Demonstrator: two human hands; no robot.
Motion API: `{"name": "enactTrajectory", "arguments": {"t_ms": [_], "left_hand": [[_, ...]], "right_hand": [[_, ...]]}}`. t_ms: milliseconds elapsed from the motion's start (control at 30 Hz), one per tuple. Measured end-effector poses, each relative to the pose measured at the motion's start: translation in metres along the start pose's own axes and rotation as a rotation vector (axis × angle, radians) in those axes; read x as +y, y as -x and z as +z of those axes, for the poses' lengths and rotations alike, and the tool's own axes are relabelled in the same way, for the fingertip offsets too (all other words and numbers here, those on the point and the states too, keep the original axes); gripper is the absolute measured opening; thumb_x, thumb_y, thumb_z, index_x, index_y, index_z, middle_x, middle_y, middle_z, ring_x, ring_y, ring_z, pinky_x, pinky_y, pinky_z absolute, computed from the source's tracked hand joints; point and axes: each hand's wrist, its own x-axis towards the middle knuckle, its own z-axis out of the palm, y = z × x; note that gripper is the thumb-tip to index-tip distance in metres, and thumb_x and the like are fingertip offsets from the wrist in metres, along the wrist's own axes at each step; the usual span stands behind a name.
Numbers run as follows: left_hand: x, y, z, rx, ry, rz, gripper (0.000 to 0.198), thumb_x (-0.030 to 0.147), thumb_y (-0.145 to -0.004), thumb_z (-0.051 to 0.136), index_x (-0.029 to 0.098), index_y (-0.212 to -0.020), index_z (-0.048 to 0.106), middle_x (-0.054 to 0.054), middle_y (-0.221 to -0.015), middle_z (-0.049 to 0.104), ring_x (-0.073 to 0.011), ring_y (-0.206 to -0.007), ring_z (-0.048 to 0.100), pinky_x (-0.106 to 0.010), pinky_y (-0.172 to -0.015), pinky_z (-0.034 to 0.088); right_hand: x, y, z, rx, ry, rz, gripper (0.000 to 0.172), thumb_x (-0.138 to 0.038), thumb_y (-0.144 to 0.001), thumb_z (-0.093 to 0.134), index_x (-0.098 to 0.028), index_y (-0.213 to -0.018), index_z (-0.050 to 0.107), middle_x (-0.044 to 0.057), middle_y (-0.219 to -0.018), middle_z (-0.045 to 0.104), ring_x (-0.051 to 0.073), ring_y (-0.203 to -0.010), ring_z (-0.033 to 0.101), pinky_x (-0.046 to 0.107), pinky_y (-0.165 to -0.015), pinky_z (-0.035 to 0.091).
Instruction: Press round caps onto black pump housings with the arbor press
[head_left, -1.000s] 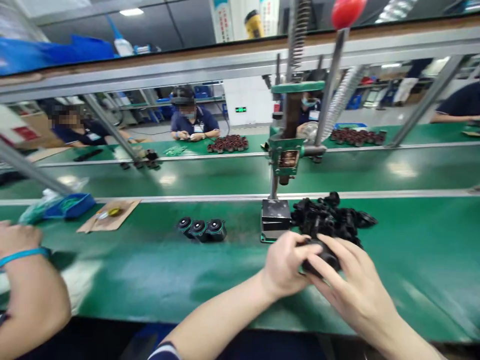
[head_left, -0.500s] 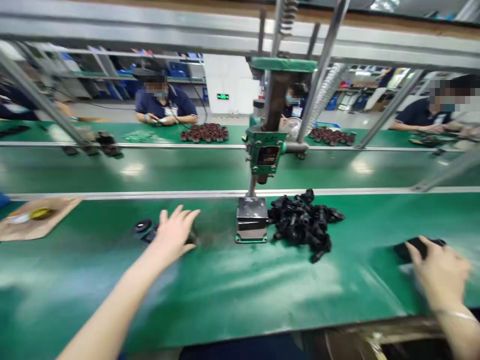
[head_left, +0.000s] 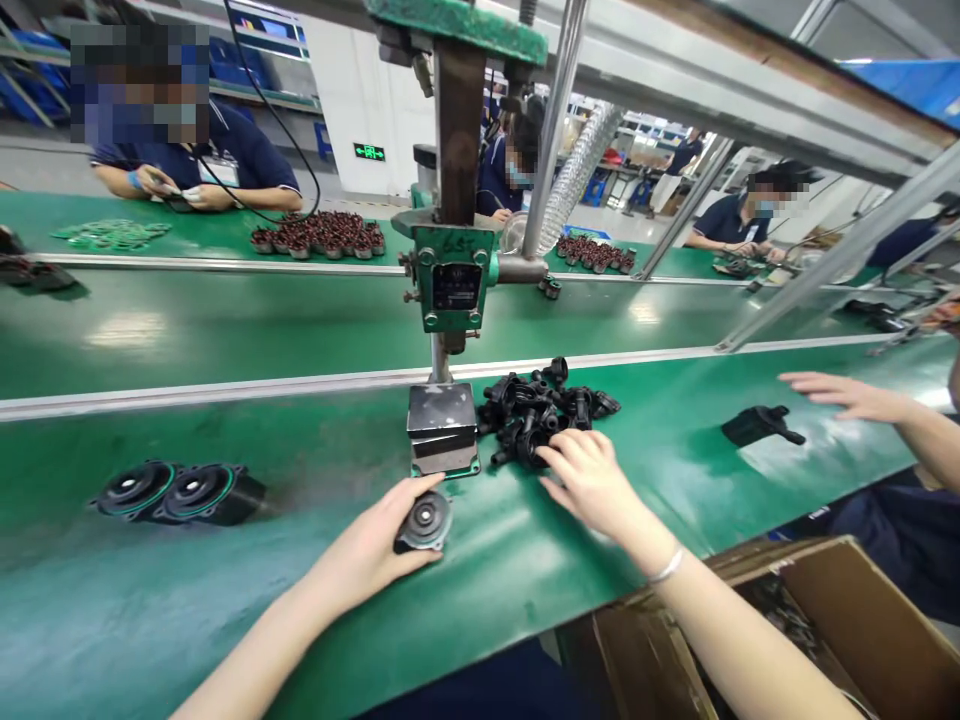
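My left hand (head_left: pixel 375 535) is closed around a round black motor-like housing (head_left: pixel 426 522), its disc face with a pale centre turned up. It is just in front of the small metal block (head_left: pixel 441 412) at the base of the press (head_left: pixel 454 275). My right hand (head_left: pixel 592 480) reaches to the front of a pile of black plastic fittings (head_left: pixel 517 405). Its fingers are bent and the thumb stands apart; the fingertips meet a ring-shaped fitting, and no grip on it shows. Two similar round housings (head_left: pixel 199 492) with green rings lie side by side at the left.
A single black part (head_left: pixel 754 425) lies at the right, near a co-worker's open hand (head_left: pixel 847 395). A cardboard box (head_left: pixel 862 600) stands below the bench edge at lower right. Across the bench, people work beside clusters of dark red parts (head_left: pixel 322 235) and a metal post (head_left: pixel 555 130).
My left hand has come right, now holding a round housing. My right hand has left the black part at the right and moved to the pile. The view has turned; a co-worker's hand appears.
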Motion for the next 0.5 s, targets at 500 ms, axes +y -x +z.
{"name": "enactTrajectory", "arguments": {"t_ms": [500], "left_hand": [[0.01, -0.001, 0.052, 0.14, 0.456, -0.15, 0.083, 0.029, -0.073, 0.073, 0.026, -0.14, 0.025, -0.011, -0.128, 0.052, -0.0255, -0.119, 0.057, -0.047, -0.105, 0.047]], "right_hand": [[-0.089, 0.045, -0.005, -0.061, -0.683, 0.558, 0.035, -0.038, -0.091, 0.042, -0.007, -0.094, 0.06, 0.005, -0.099, 0.062, -0.002, -0.077, 0.06, 0.006, -0.071, 0.05]]}}
